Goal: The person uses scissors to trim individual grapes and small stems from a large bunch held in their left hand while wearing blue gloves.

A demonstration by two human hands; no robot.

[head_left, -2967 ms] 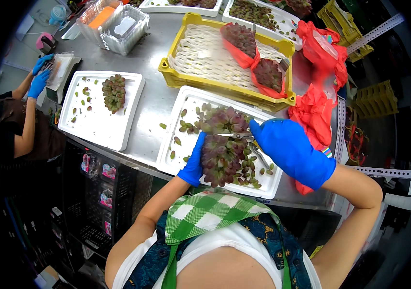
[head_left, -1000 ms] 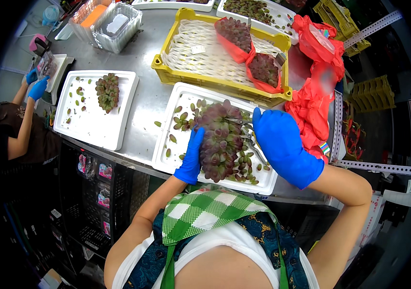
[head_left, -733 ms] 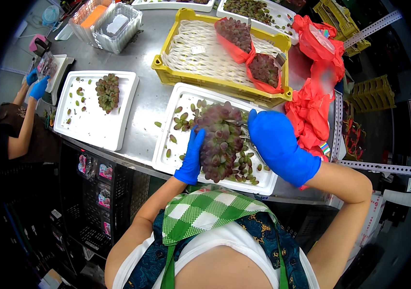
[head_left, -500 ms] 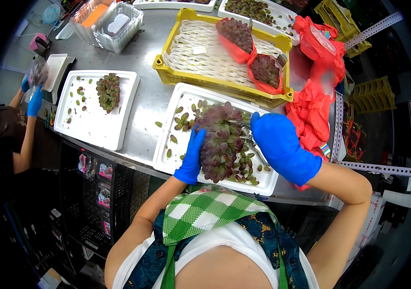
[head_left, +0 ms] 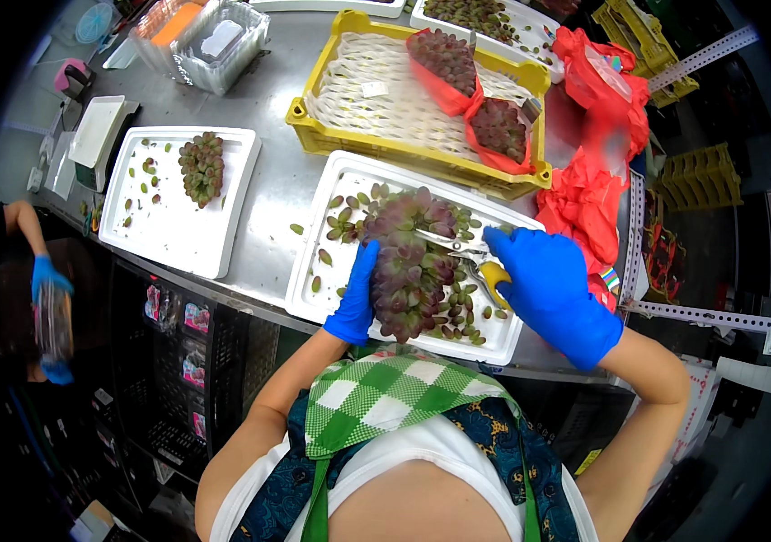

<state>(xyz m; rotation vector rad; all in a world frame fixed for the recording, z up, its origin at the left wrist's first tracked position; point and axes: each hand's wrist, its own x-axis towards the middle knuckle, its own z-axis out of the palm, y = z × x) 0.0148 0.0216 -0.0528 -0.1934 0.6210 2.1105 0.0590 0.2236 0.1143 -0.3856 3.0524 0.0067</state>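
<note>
A large purple-green bunch of grapes [head_left: 408,294] rests on a white tray [head_left: 311,295] in front of me, with loose oval grapes scattered around it. Against its left side is my left hand [head_left: 356,294], in a blue glove, its fingers closed on the bunch and partly hidden by it. My right hand [head_left: 555,294], also gloved in blue, grips scissors [head_left: 497,278] with yellow handles. Their metal blades are spread apart at the right side of the bunch.
Beyond the tray stands a yellow crate [head_left: 385,152] with white netting and red-wrapped bunches. A second white tray [head_left: 169,244] lies left, near clear plastic boxes [head_left: 223,54] and a scale [head_left: 101,135]. Crumpled red wrapping [head_left: 580,217] lies right. A co-worker's gloved hands [head_left: 47,275] are far left.
My right hand has turned and shifted slightly down and right, so the scissors' yellow handle now shows and the blades have spread. The co-worker's hands moved down, holding a clear box. My left hand stays put.
</note>
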